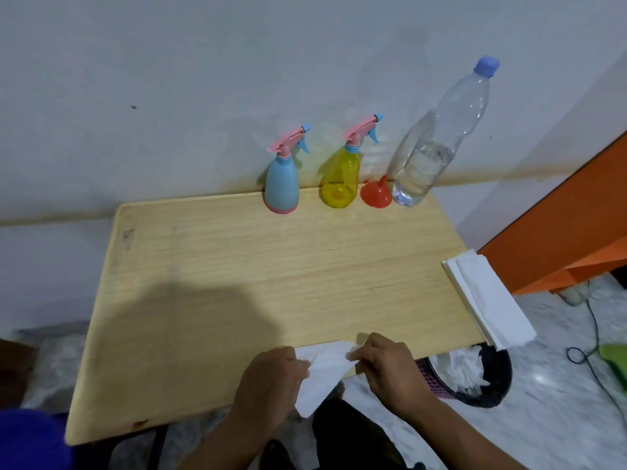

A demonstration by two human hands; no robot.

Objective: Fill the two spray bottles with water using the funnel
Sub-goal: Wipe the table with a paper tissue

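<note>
Head view | tissue pinched between left hand and right hand at table edge | blue spray bottle, yellow spray bottle, funnel, water bottle untouched by wall | filling not begun; caps to be unscrewed next

Both forearms run off the bottom edge. The tissue hides the left hand's fingertips, and the right hand covers its other corner. The bin is partly hidden under the tabletop; a green thing is cut by the right edge.
</note>
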